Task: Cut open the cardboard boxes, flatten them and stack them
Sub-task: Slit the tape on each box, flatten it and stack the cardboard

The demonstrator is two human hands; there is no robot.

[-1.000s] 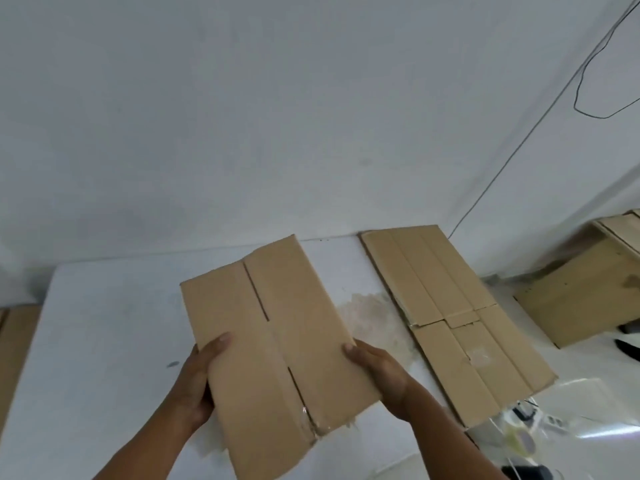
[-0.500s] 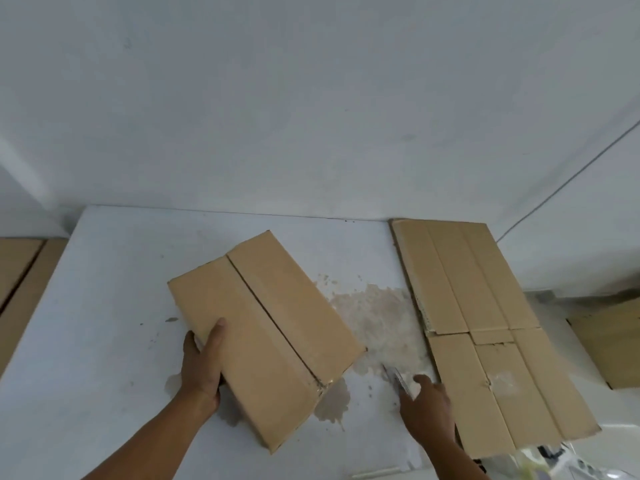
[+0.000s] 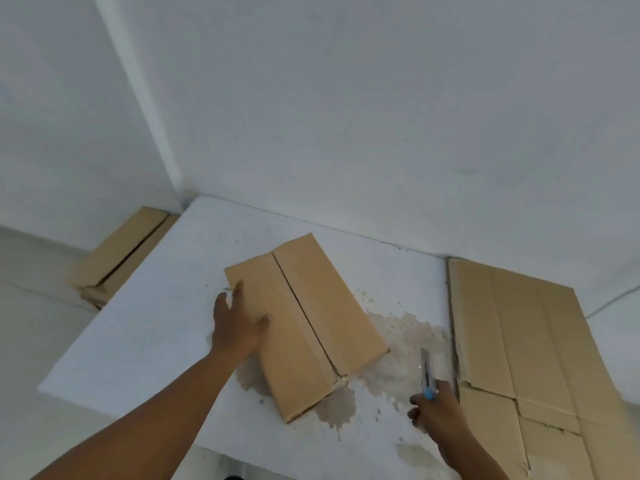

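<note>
Pressing down with spread, straight fingers, the left hand (image 3: 239,323) pins the closed cardboard box (image 3: 311,327) flat on the white table (image 3: 138,323), where a second ago both hands held it up in the air. Further right, the right hand (image 3: 438,415) has let go of the box and now has its fingers wrapped round a box cutter (image 3: 427,375), blade pointing away, just beside the flattened cardboard (image 3: 530,358). Slitting the box's centre seam looks like the next step.

Cut off by right, bottom edges: flat cardboard (image 3: 540,341). Hidden in right hand (image 3: 440,415): knife (image 3: 426,375) handle. Partly behind tabletop (image 3: 156,341): left box (image 3: 117,258).
</note>
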